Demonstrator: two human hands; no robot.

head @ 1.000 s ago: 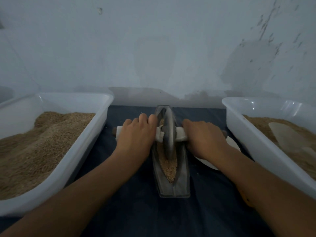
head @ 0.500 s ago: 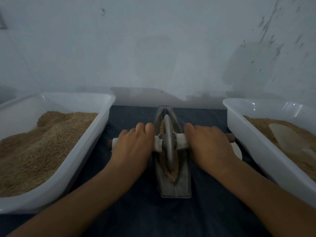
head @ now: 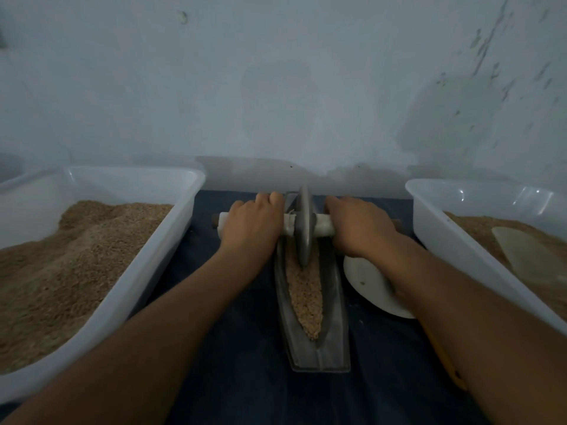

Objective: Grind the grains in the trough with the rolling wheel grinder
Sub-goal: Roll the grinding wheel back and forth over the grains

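Grinding under way, wheel at the far end of the trough

Head view: grains (head: pixel 305 289) fill the groove of the grey trough (head: pixel 333 348) in a coarse, pale-brown strip. From the look of it many are still whole or only cracked, so I judge the work partly done, with more passes needed along the near stretch. The rolling wheel (head: pixel 303 223) stands upright in the groove near the trough's far end, its lower edge sunk into the grain. Its white axle handle (head: pixel 323 223) runs crosswise through the hub. The left hand (head: pixel 251 228) wraps the left half and the right hand (head: pixel 359 228) wraps the right half, each grip closed round the handle, just beside the wheel. The loose grain thus lies mostly nearer the person than the grip, below and between the wrists.
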